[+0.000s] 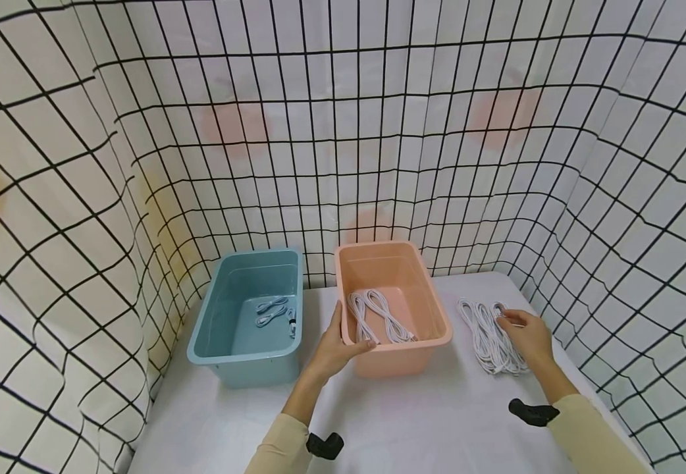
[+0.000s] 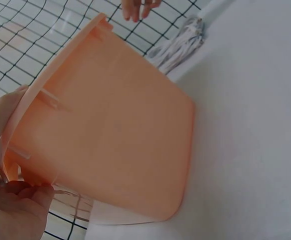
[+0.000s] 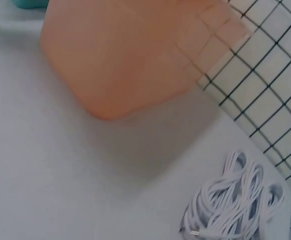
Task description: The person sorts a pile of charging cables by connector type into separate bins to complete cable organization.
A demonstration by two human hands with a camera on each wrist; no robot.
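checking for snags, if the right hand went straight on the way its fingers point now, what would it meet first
Probably the bundle of white cables: in the head view, the fingertips of the right hand overlap its far end, though any gap in depth is hard to judge.

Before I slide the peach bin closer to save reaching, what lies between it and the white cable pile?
Only bare tabletop separates the peach bin and cable pile; the head and right wrist views show it.

Black mesh point(image 1: 334, 99); seemingly fabric backdrop point(image 1: 370, 117)
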